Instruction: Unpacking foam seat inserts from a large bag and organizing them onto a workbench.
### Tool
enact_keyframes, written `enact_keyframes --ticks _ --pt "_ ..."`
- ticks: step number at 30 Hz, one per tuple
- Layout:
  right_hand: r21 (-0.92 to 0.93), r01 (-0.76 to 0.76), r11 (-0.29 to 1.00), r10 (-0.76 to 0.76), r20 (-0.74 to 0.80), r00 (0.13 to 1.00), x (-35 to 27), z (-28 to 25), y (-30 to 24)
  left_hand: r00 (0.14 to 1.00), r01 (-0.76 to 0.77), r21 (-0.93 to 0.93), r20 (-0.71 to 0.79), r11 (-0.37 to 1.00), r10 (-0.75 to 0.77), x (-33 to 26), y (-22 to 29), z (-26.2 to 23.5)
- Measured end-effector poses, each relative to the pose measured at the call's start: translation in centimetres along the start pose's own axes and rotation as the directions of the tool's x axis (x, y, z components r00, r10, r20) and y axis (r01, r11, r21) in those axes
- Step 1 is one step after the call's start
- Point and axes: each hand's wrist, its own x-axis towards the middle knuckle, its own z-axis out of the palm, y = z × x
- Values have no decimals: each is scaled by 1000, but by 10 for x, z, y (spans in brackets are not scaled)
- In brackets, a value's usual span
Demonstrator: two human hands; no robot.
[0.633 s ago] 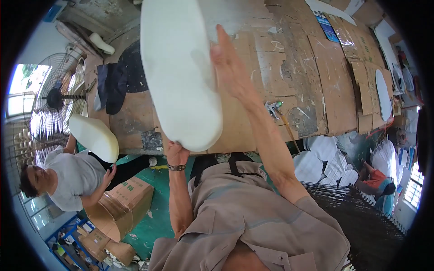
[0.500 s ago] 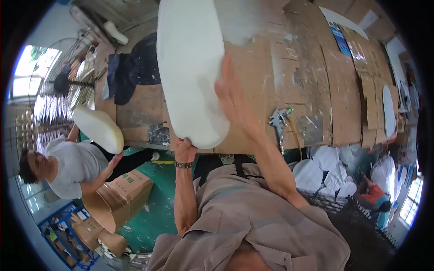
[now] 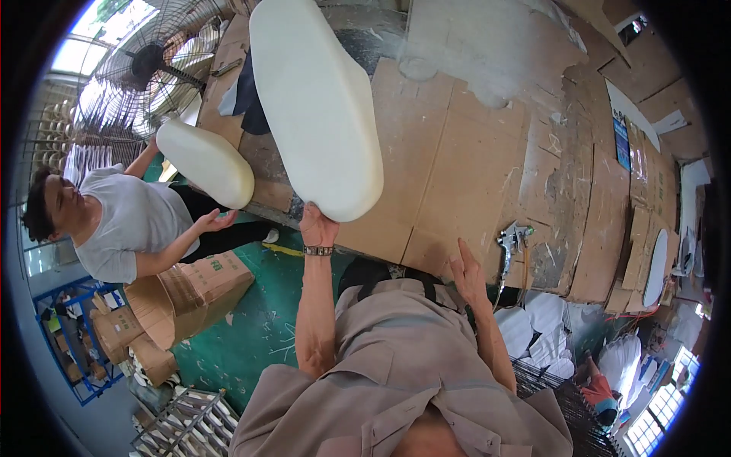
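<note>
A long white foam pad [image 3: 316, 107] with rounded ends and a slight waist reaches away over the table. My left hand [image 3: 318, 225], a band at its wrist, grips the near end, fingers partly hidden beneath it. My right hand [image 3: 469, 276] is apart from the pad, at the table's front edge, fingers stretched out and holding nothing. Just right of it lies a metal spray gun [image 3: 512, 247] with a hose attached. At the left, a co-worker [image 3: 133, 221] in a grey shirt has a smaller white foam pad [image 3: 205, 164] at their hands.
Worn cardboard [image 3: 472, 167] covers the table. Dark cloth [image 3: 255, 107] lies left of the large pad, and a caged fan [image 3: 148, 67] stands at the far left. A cardboard box [image 3: 202, 293] sits on the green floor; white pads [image 3: 537, 327] are piled below the table at right.
My right hand has come off the large pad's side and moved down and right, toward me. The pad tilts more to the left. The view has turned; the co-worker's near hand has opened beside their pad.
</note>
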Motion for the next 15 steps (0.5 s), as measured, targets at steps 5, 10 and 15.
enact_keyframes --ticks 5,10,15 --pt "-152 3 988 -11 -48 999 19 16 23 999 -38 2 -24 999 38 48 21 -31" --pt "-133 -69 989 48 -151 987 17 24 18 970 -129 88 -194 988 144 142 56 -61" --pt "985 -60 162 89 46 995 26 7 -35 965 -142 11 -223 990 141 193 89 -113"
